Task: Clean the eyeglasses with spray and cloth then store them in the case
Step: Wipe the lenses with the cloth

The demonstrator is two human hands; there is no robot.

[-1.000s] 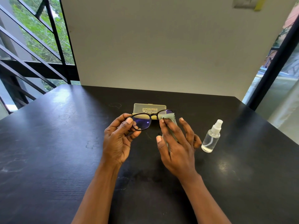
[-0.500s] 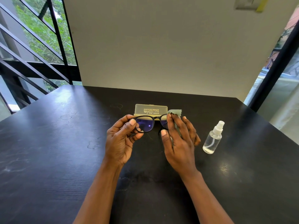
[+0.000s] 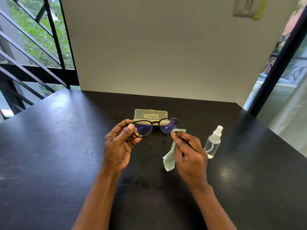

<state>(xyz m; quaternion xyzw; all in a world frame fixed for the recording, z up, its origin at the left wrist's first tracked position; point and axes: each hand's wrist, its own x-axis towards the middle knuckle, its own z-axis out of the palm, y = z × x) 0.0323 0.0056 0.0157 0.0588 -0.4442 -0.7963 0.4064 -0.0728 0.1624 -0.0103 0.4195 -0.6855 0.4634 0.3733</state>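
Note:
Black-framed eyeglasses [image 3: 155,127] with bluish lenses hang above the black table [image 3: 49,155]. My left hand [image 3: 118,145] pinches their left rim between thumb and fingers. My right hand [image 3: 188,153] pinches a pale green cloth [image 3: 169,161] at the lower edge of the right lens; the rest of the cloth hangs down toward the table. Behind the glasses lies a translucent yellowish case [image 3: 150,114], partly hidden by the frame. A small clear spray bottle [image 3: 213,142] with a white nozzle stands upright just right of my right hand.
A beige wall [image 3: 157,47] rises at the table's far edge. Black window bars [image 3: 33,55] stand at the left and a dark frame [image 3: 279,63] at the right. The table's right edge runs close behind the bottle.
My right hand has drawn back off the right lens. It lay flat over the lens with the cloth; now it pinches the cloth at the lens's lower edge, the cloth's tail hanging free.

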